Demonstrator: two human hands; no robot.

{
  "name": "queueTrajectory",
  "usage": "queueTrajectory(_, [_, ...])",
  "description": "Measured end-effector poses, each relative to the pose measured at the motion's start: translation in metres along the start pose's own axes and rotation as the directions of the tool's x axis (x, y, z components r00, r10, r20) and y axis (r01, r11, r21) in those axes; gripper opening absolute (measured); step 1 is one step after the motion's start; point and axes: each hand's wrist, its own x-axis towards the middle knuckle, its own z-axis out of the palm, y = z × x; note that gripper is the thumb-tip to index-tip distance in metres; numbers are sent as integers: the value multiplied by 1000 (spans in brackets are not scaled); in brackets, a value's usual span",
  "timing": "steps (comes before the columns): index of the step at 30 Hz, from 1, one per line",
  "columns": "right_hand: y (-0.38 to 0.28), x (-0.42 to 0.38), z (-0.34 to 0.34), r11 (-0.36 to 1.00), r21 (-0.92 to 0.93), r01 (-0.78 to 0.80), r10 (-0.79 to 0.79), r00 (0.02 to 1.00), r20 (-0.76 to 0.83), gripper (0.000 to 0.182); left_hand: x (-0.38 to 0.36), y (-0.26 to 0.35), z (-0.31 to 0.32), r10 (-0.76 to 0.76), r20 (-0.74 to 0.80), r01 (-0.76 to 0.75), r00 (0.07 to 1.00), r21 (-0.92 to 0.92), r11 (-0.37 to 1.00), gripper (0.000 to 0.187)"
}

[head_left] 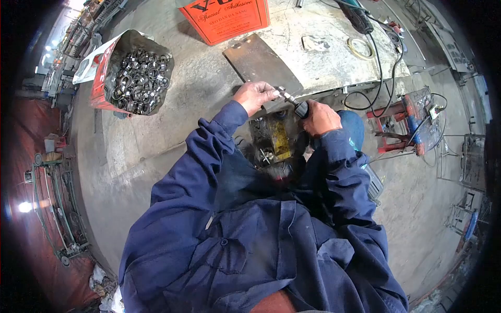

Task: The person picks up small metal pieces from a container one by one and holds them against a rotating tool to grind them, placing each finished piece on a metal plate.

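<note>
My right hand [322, 119] is wrapped round a cordless drill with a black chuck [301, 109] and a teal body, partly hidden by my hand and sleeve. A shiny bit or socket [288, 97] points from the chuck toward my left hand [254, 97]. The left thumb and fingers pinch a small metal piece [281, 91] at the bit's tip; it looks like a hose clamp, but its shape is hard to make out. Just beyond my hands lies a flat dark metal plate [263, 61]. Beneath them is a dark container with a yellow side [279, 136] and small metal bits inside.
An open-topped container [99, 86] full of metal ring clamps [138, 81] stands at left. An orange adhesive can [224, 21] stands at the back. A tape roll [361, 48], a corded power tool [355, 18] and its black cable lie at right, near a red metal stand [389, 112].
</note>
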Motion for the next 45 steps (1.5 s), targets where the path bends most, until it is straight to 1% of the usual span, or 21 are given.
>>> queueTrajectory(1, [2,2,4,1000,-29,5,-5,1000,23,33,-1,-5,1,9,4,-8,1000,-97,995,27])
queueTrajectory(3, [3,4,9,998,-58,10,-7,999,47,33,-5,-6,1,5,-2,-5,1000,-112,994,26])
queueTrajectory(5, [2,2,12,994,-89,62,-58,997,46,29,-9,-6,2,2,-6,-2,1000,-129,992,26])
queueTrajectory(7, [4,0,12,994,-69,80,-77,996,38,29,-8,-8,4,35,-11,-36,999,-186,982,26])
queueTrajectory(8, [5,0,11,994,-50,100,-99,995,26,30,-7,-9,3,35,-11,-36,999,-188,982,26])
queueTrajectory(9, [3,1,9,994,-51,101,-99,995,28,30,-7,-7,2,16,-5,-16,1000,-149,989,25])
queueTrajectory(10, [0,2,5,995,-71,64,-62,998,28,31,-6,-6,2,-4,0,4,1000,-109,994,25])
queueTrajectory(11, [-2,3,2,995,-92,27,-25,999,27,31,-6,-5,1,-6,-1,6,1000,-111,994,25])
queueTrajectory(14, [-7,-1,-5,997,-71,7,-7,1000,0,32,-5,-2,0,-7,15,9,1000,-106,994,25])
queueTrajectory(18, [1,2,10,999,-48,13,-10,998,55,35,-3,-7,0,23,26,-19,999,-141,990,26])
queueTrajectory(20, [4,2,10,997,-33,70,-67,995,74,34,-3,-10,-1,37,28,-33,999,-145,989,27])
queueTrajectory(21, [2,3,6,997,-34,73,-70,995,71,34,-3,-10,-1,32,25,-29,999,-128,991,26])
queueTrajectory(23, [-3,3,-1,998,-47,32,-28,997,72,35,-2,-12,-1,26,22,-24,999,-111,994,26])
queueTrajectory(26, [-3,3,8,999,-34,19,-18,999,46,35,-4,-12,1,0,12,1,1000,-110,994,26])
queueTrajectory(30, [-3,3,5,997,-61,52,-48,997,64,35,-8,-15,2,19,1,-19,1000,-211,977,25])
queueTrajectory(32, [-1,4,4,997,-49,55,-52,997,49,31,-6,-21,3,8,6,-6,1000,-293,956,22])
queueTrajectory(36, [-3,0,8,996,-58,66,-64,997,43,30,-14,-12,5,-14,-13,10,1000,-271,963,21])
queueTrajectory(38, [-5,0,7,997,-57,57,-53,995,82,31,-16,-11,4,-3,-26,-3,1000,-250,968,22])
queueTrajectory(42, [0,3,11,997,-47,65,-63,997,51,31,-12,-13,2,23,-32,-30,999,-222,975,22])
queueTrajectory(44, [0,4,11,998,-45,53,-52,998,35,30,-10,-9,-1,4,0,-4,1000,-160,987,24])
queueTrajectory(45, [0,4,9,998,-44,53,-51,998,36,30,-7,-11,-2,3,1,-3,1000,-159,987,24])
